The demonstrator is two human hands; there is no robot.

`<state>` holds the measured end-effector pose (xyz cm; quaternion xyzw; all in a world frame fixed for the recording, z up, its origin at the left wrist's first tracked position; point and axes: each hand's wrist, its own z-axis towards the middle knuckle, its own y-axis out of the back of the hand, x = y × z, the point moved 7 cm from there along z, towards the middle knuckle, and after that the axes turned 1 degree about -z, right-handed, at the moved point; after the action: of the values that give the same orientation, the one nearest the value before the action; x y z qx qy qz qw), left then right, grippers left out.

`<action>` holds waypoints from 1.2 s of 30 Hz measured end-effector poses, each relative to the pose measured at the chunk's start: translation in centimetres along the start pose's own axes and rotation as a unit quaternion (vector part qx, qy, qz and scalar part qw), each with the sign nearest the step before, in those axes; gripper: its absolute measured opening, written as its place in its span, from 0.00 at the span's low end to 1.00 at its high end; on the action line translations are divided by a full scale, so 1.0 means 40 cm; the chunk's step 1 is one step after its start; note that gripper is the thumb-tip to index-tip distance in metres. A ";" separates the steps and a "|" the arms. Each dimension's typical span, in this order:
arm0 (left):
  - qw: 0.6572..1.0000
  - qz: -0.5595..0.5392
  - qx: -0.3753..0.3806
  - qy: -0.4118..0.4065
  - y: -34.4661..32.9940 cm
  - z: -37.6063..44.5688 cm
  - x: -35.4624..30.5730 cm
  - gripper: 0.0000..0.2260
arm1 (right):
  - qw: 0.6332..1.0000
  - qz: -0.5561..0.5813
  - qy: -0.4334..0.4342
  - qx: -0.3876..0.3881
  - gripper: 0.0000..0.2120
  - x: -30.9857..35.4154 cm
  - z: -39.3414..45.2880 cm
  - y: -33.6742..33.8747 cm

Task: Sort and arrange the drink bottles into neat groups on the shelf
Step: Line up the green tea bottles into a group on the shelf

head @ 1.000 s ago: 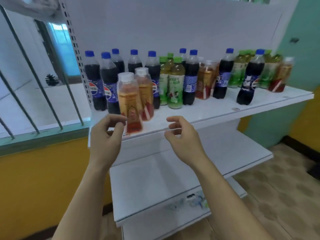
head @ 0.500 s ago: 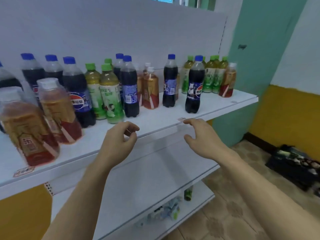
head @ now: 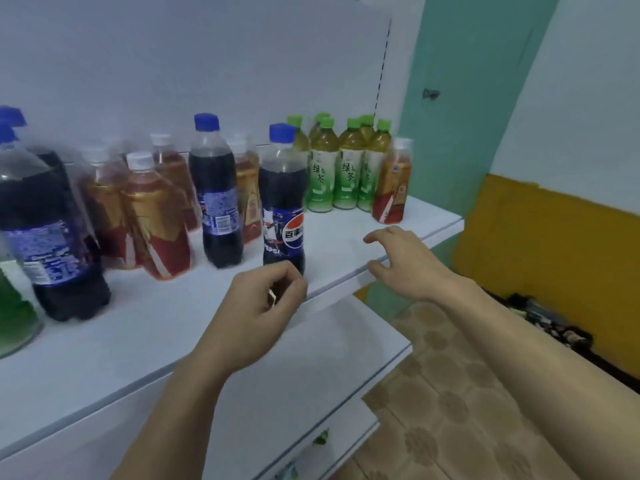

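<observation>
A white shelf (head: pixel 145 327) carries mixed drink bottles. A blue-capped cola bottle (head: pixel 284 202) stands nearest the front, with another cola bottle (head: pixel 216 199) to its left and a large blurred one (head: pixel 52 237) at far left. White-capped amber tea bottles (head: pixel 156 220) cluster between them. Several green tea bottles (head: pixel 325 168) stand grouped at the back right, beside a lone amber tea bottle (head: pixel 393 185). My left hand (head: pixel 256 313) hovers just below the front cola bottle, fingers curled, holding nothing. My right hand (head: pixel 405 261) is spread over the shelf's front edge, right of that bottle.
A green bottle (head: pixel 14 313) is cut off at the left edge. Lower white shelves (head: pixel 311 358) jut out under my arms. Patterned floor (head: pixel 450 410) lies to the right, with a dark crate of items (head: pixel 540 317) against the yellow wall.
My view has swung right along the shelf and come closer. Both hands travelled right with it, now near the front cola bottle. Neither has taken hold of anything.
</observation>
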<state>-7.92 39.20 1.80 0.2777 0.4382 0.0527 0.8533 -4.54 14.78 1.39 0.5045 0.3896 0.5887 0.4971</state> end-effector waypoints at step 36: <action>0.867 0.382 0.076 0.309 -0.449 0.509 0.219 0.24 | 0.962 0.216 0.166 0.002 0.23 -0.549 0.493 -0.077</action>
<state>10.48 18.34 -4.43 0.4574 0.5416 0.4244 0.5633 15.35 -6.94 -2.40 0.4727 0.3498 0.7567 0.2855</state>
